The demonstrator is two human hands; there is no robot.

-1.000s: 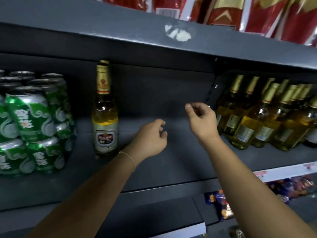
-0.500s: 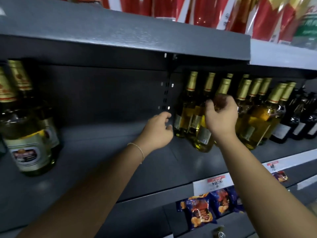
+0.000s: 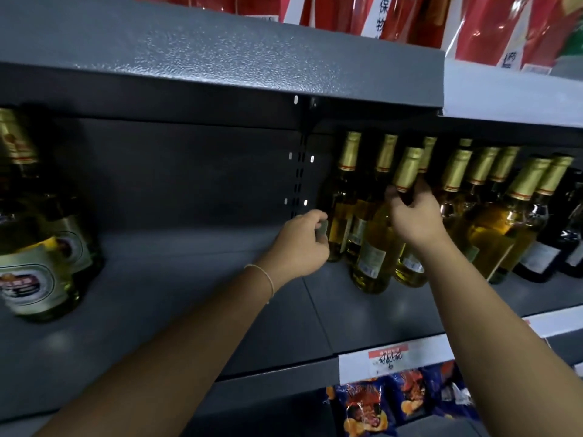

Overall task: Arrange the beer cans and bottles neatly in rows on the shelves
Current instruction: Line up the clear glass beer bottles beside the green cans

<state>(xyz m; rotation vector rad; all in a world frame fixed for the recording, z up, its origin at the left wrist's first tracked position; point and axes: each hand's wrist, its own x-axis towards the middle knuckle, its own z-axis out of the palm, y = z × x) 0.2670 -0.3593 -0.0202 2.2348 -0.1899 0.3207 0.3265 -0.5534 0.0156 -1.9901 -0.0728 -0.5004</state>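
since half a second ago the left hand (image 3: 301, 244) has stayed curled and loosely closed beside the leftmost golden bottle (image 3: 339, 212), whether touching it i cannot tell, while the right hand (image 3: 413, 216) has slid up to clamp on the neck of the front bottle (image 3: 377, 247), now leaning left. far left of the left hand two labelled beer bottles (image 3: 38, 266) stand near the shelf (image 3: 189, 294) edge, with a wide bare stretch between them and that hand. right of the right hand, more gold-capped bottles (image 3: 504, 222) crowd close together under the upper shelf (image 3: 220, 58).
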